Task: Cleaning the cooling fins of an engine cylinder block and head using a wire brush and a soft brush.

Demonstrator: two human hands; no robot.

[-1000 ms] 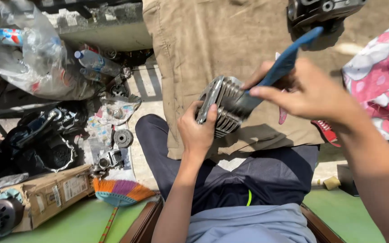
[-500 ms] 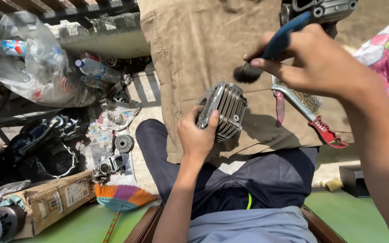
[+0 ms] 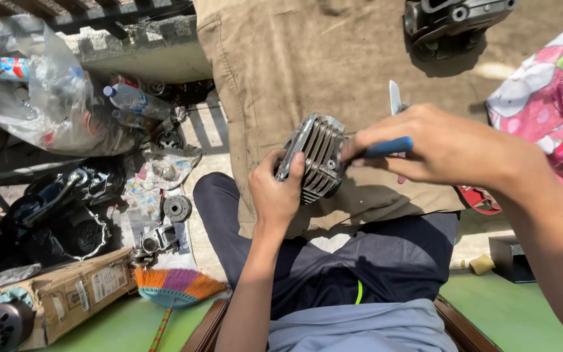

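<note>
The left hand (image 3: 275, 195) is wrapped around a grey finned metal engine cylinder (image 3: 317, 160), fingers curled over its near edge and thumb behind, holding it up above the lap with the fins facing right. The right hand (image 3: 447, 146) is pinched on the blue handle of a small brush (image 3: 386, 147), whose tip meets the fins on the cylinder's right side. Both are over a tan cloth (image 3: 307, 58) spread on the ground in front of the seated person's dark trousers (image 3: 373, 261).

On the cloth at top right sits a dark metal engine part (image 3: 454, 23). A steel tool with red grips (image 3: 483, 199) lies partly hidden under the right wrist. Left of the cloth, a clear plastic bag of bottles (image 3: 34, 91) lies near a clear plastic bottle with a blue cap (image 3: 131, 99). Below them sit a small round gear (image 3: 177, 208), a carburettor-like metal piece (image 3: 154, 242), a cardboard box (image 3: 73, 293) and a broom with orange and purple bristles (image 3: 174, 287).
</note>
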